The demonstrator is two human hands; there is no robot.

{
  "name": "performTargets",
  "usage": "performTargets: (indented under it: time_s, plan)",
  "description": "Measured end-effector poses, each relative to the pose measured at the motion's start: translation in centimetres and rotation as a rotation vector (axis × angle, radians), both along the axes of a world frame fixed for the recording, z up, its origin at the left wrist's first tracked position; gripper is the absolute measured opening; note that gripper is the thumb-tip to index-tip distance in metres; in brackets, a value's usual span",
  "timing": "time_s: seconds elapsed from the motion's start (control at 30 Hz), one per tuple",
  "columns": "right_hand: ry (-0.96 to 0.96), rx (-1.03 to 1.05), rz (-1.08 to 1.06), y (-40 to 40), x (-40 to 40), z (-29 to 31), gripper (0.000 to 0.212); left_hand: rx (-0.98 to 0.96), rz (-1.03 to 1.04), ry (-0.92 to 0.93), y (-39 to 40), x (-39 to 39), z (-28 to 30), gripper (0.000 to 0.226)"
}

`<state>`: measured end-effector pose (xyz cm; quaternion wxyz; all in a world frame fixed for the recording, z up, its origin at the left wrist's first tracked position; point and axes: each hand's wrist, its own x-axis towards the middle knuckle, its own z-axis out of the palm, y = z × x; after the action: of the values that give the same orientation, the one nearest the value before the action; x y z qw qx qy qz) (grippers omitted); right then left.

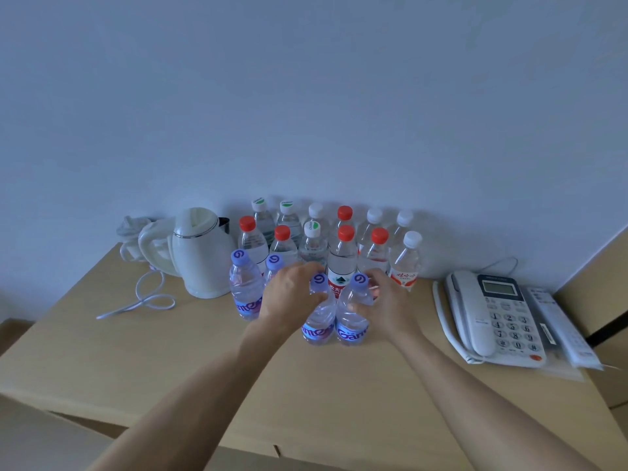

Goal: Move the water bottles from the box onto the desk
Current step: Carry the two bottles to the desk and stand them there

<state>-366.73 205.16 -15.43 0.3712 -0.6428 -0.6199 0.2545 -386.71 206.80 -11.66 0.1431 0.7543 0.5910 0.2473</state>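
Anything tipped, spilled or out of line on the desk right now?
Nothing stands out. The bottles by the wall stand upright and capped, with no water on the desk. The left hand and right hand each hold an upright purple-capped bottle. The kettle's cord lies loosely looped, off the bottles.

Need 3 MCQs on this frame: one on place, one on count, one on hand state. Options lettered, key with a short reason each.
1. Where does the kettle stand relative to the bottles?
A. left of them
B. right of them
C. behind them

2. How many purple-capped bottles show on the desk?
A. two
B. four
C. six

3. What are the hands doing?
A. both lie flat on the desk
B. each holds a purple-capped bottle
C. both lift the phone

Key:
1 A: the kettle sits at the left end of the bottle group; the phone is on the right.
2 B: four purple caps show in the front rows.
3 B: the left hand grips one bottle, the right hand the bottle beside it.
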Motion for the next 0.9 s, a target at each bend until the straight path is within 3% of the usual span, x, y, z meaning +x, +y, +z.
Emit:
performTargets:
  time_s: [0.13, 0.43, 0.9]
  plan:
    - [-0.067, 0.060, -0.014, -0.1, -0.6, 0.1, 0.036, -0.001, -0.083, 0.161, 1.1, 0.2, 0.6, 0.034]
    - [-0.103, 0.072, -0.100, 0.9, -2.0, 0.3, 0.039, -0.028, -0.157, 0.266, 3.7, 0.5, 2.0, 0.017]
    - [-0.167, 0.046, -0.061, 2.3, -2.1, 0.6, 0.041, -0.023, -0.184, 0.398, 6.1, 0.3, 3.0, 0.018]
